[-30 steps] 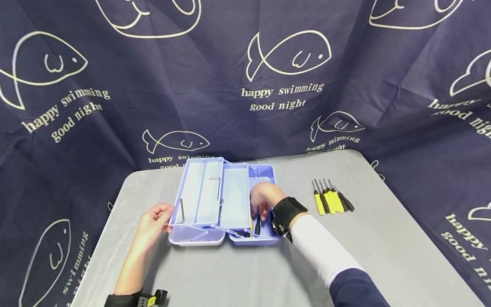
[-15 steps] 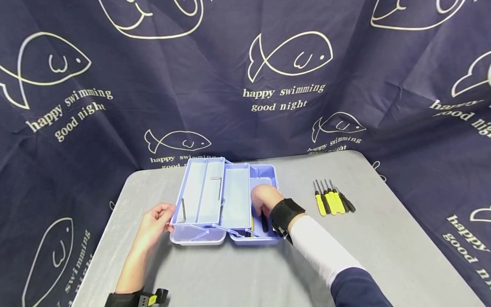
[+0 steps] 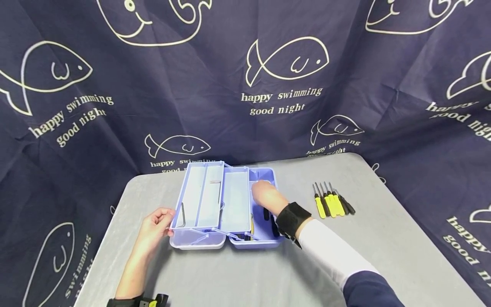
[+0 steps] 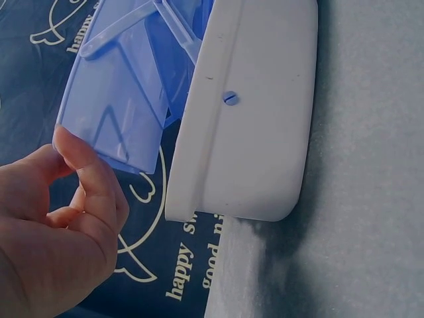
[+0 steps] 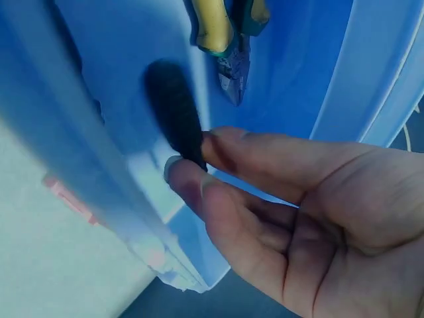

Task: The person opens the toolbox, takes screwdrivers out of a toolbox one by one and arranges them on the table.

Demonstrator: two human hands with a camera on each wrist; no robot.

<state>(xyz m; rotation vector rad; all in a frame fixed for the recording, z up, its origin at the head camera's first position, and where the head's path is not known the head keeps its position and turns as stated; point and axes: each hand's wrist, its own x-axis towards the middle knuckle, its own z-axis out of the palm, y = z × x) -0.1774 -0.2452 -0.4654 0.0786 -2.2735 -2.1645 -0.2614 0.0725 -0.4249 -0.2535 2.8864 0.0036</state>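
Observation:
An opened lavender-blue toolbox [image 3: 261, 244] stands on the table with its trays fanned out to the left. My left hand [image 3: 155, 226] pinches the near left corner of the upper tray [image 4: 116, 99] between thumb and fingers. My right hand [image 3: 267, 195] is over the deep compartment on the right. Its thumb and fingertips pinch a black-handled screwdriver [image 5: 173, 109] near the shaft end of the handle; the shaft is hidden by the fingers. Pliers with yellow and green grips [image 5: 215, 26] lie in the compartment beside it.
Several yellow- and black-handled screwdrivers [image 3: 333, 202] lie in a row on the grey table [image 3: 383, 238] to the right. L-shaped hex keys [image 3: 183, 214] sit in the upper tray. A dark blue curtain [image 3: 215, 106] hangs behind the table.
My right hand has shifted the black-handled screwdriver to the right and away from me inside the compartment. The left hand keeps its hold on the tray corner.

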